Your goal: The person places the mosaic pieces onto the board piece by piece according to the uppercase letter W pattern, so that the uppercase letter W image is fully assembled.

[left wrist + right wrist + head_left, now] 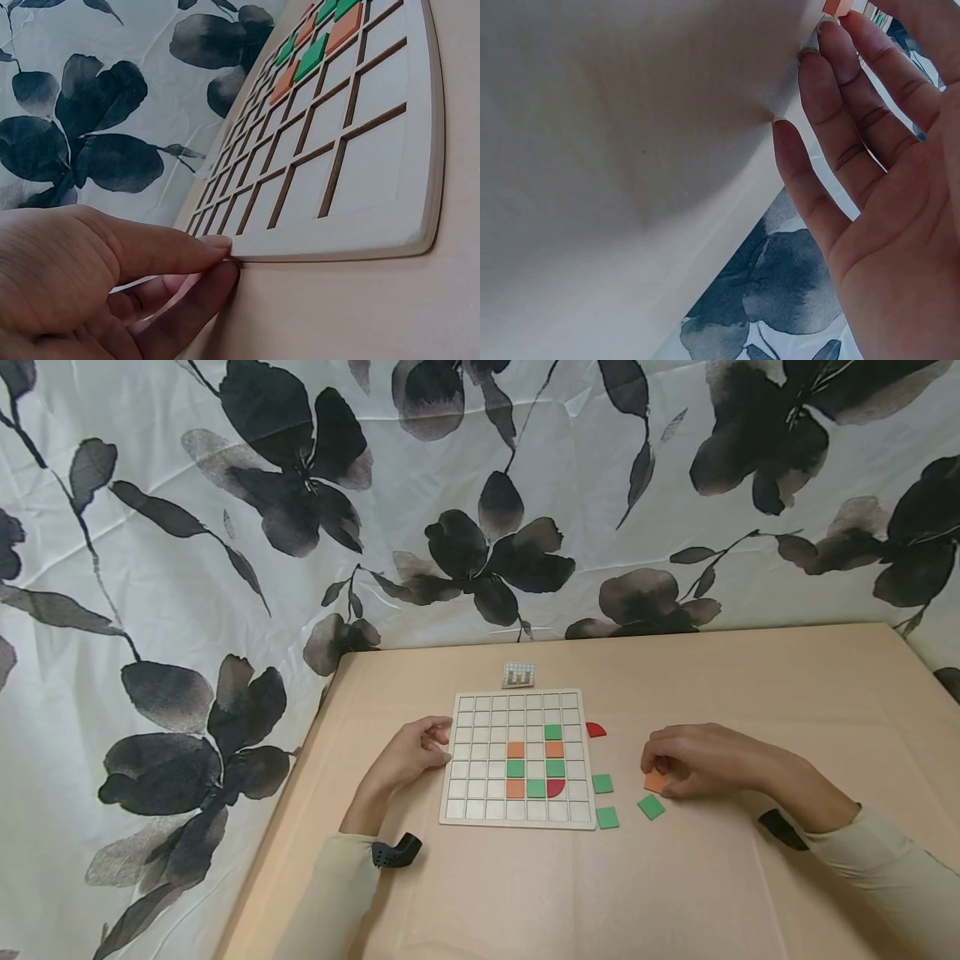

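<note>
A white gridded board (477, 769) lies on the table with several green and orange square tiles and one red rounded piece (555, 788) in its cells. At its left edge is my left hand (405, 753); in the left wrist view the thumb lies on the rim, with curled fingers against the side. To the board's right, my right hand (708, 762) pinches an orange square tile (655, 782) at the table surface. Only a corner of that orange tile (838, 7) shows in the right wrist view. A loose green tile (651, 807) lies just below the right fingertips.
Two more green tiles (602, 783) lie along the board's right edge. A red quarter-round piece (596, 730) sits higher on that side, touching or nearly touching the board. Behind the board is a small patterned card (519, 674). A floral cloth (420, 485) hangs behind the table (750, 693).
</note>
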### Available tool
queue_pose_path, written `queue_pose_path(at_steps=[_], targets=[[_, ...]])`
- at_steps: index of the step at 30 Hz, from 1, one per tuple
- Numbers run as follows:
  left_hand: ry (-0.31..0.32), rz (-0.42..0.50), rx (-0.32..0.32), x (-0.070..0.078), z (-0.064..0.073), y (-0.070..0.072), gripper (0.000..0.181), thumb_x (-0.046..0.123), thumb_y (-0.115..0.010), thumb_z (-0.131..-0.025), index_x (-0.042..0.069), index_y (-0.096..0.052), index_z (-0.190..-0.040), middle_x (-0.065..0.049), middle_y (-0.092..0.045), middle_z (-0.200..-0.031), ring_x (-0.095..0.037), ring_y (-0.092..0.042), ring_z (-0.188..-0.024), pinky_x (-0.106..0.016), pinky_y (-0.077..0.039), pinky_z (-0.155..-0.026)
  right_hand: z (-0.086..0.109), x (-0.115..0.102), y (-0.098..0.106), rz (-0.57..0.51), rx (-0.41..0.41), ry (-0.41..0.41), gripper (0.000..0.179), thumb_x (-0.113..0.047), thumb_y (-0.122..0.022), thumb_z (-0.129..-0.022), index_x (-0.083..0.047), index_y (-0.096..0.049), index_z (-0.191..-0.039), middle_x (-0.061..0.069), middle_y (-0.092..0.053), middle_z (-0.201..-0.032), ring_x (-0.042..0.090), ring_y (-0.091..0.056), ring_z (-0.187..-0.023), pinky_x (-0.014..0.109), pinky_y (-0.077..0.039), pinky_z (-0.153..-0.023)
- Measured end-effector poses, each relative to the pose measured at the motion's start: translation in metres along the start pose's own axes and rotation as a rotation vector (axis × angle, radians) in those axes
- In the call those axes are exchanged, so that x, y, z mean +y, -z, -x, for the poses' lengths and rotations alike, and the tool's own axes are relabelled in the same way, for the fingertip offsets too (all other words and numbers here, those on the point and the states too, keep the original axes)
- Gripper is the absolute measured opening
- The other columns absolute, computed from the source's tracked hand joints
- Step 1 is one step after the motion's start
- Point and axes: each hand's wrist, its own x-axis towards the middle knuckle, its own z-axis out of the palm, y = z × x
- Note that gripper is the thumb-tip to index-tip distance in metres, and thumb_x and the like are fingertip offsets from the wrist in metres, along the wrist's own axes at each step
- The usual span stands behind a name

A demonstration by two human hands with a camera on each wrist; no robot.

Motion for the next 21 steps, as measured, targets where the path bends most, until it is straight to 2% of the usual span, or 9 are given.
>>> queue_pose_path(at_steps=[6,12,21], targets=[[0.007,0.027,0.002,-0.0018,-0.0005,0.0002,0.064,-0.013,-0.073,-0.082,0.002,-0.055,-0.141,-0.014,-0.057,-0.109,-0.019,-0.054,-0.086,-0.020,-0.048,-0.065,-0.0003,-0.0011,-0.0007,0.013,0.013,0.011,0.025,-0.022,-0.083,-0.078,-0.031,-0.066,-0.095,-0.020,-0.053,-0.086,0.000,-0.050,-0.082,0.024,-0.047,-0.072],[0.022,0.068,-0.015,-0.0019,0.0006,-0.0008,0.067,-0.014,-0.072,-0.081,0.002,-0.053,-0.143,-0.015,-0.055,-0.111,-0.019,-0.054,-0.087,-0.022,-0.054,-0.067,-0.0015,-0.0001,0.0005,0.031,0.013,0.014,0.025,-0.024,-0.083,-0.078,-0.030,-0.066,-0.095,-0.020,-0.052,-0.086,0.001,-0.050,-0.082,0.024,-0.046,-0.072],[0.006,0.027,0.000,-0.0044,0.0009,-0.0023,0.068,-0.013,-0.075,-0.079,0.004,-0.055,-0.142,-0.011,-0.057,-0.113,-0.020,-0.057,-0.088,-0.021,-0.050,-0.068,-0.0029,0.0040,0.0014,0.028,0.007,0.017,0.025,-0.023,-0.083,-0.079,-0.031,-0.066,-0.095,-0.020,-0.052,-0.086,0.000,-0.049,-0.082,0.023,-0.046,-0.071]])
